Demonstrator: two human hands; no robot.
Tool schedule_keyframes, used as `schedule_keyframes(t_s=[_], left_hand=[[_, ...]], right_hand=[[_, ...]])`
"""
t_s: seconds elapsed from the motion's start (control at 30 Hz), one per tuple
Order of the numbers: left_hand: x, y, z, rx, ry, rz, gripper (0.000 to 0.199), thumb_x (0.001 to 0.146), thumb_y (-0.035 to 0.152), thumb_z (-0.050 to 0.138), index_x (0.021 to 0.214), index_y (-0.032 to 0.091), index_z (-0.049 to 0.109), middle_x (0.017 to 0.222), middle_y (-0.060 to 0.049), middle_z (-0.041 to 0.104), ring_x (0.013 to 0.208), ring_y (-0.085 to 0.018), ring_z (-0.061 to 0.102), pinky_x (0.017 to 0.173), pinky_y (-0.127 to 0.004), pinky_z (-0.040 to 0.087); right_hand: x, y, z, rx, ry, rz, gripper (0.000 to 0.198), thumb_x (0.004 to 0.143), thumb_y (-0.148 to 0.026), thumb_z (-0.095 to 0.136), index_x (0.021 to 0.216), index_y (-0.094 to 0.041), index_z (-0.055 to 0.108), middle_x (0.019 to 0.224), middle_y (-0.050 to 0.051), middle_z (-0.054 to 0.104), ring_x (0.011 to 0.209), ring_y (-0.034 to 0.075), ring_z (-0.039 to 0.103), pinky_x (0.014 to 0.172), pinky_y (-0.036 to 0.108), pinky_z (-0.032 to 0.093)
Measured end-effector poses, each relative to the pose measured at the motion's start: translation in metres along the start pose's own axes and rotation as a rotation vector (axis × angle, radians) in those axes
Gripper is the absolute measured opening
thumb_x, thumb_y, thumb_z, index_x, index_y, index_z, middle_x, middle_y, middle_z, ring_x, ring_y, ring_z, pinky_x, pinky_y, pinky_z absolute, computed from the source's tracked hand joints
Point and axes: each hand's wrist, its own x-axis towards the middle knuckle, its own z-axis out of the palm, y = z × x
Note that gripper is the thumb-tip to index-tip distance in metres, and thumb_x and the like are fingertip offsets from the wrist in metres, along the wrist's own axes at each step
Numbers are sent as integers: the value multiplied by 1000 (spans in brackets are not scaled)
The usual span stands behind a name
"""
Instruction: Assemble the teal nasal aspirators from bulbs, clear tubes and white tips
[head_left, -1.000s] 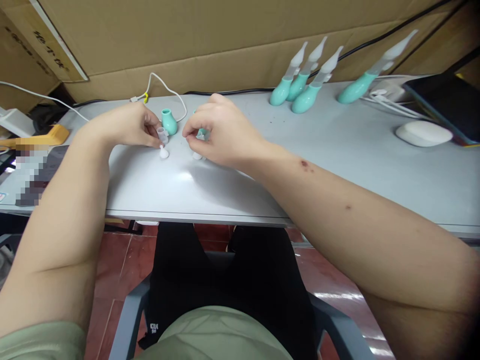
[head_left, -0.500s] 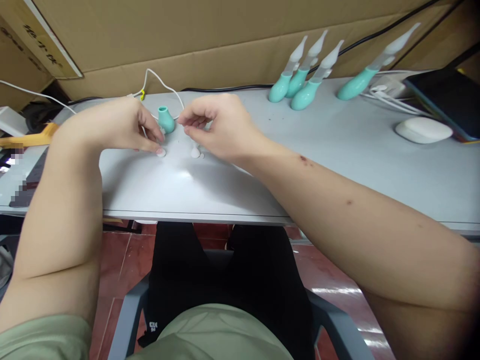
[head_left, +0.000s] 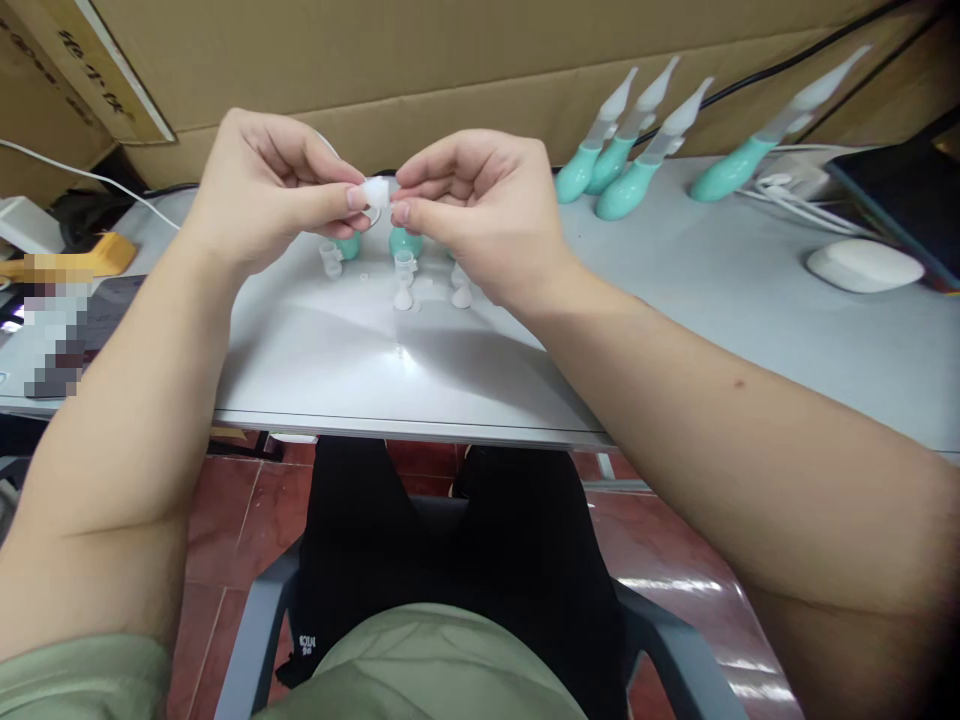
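The left hand [head_left: 289, 190] has lifted a white piece [head_left: 378, 192].

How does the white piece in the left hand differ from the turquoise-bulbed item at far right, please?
The white piece is held up in the left hand; the turquoise-bulbed item sits tilted on the table. The white piece is small; the turquoise-bulbed item is much longer. The white piece looks whitish throughout; the turquoise-bulbed item combines turquoise, translucent and white sections. Both show white.
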Motion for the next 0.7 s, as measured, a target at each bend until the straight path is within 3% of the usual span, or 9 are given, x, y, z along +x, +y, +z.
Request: schedule_keyframes(t_s=[0.07,0.23,0.37,0.57,0.7], left_hand=[[3,-4,5,-1,-7,-23,72,84,86,112,123,27,96,137,-4,101,143,-40,89,133,-71,69],[6,-5,9,-86,2,-64,64,71,73,121,95,27,84,133,-2,101,134,-34,89,132,-64,70],[9,-7,13,-45,-37,-60,76,64,85,119,95,27,81,133,-3,100,131,-32,89,127,-61,71],[9,-13,17,-63,-48,9,69,76,78,118,90,26,75,124,-4,99,120,-28,88,123,-59,71],[9,-13,17,-101,-32,16,66,75,73,122,90,27,77,119,-2,99,115,-26,87,122,-56,72]], right_hand=[[2,2,-1,11,20,-16,33,84,-49,112,100,-44,84,128,-2,96,140,36,88,139,54,72],[4,6,-2,42,35,-39,39,84,-55,118,100,-41,85,126,1,94,141,38,89,137,60,73],[1,6,-3,47,-5,-19,37,92,-56,119,101,-37,89,127,4,94,138,36,90,136,58,74],[-1,1,-5,23,-13,35,40,90,-62,122,97,-37,91,120,3,95,130,35,92,129,59,79],[4,0,-8,8,-37,61,46,91,-72,119,92,-35,92,110,5,95,124,37,93,127,66,81]])
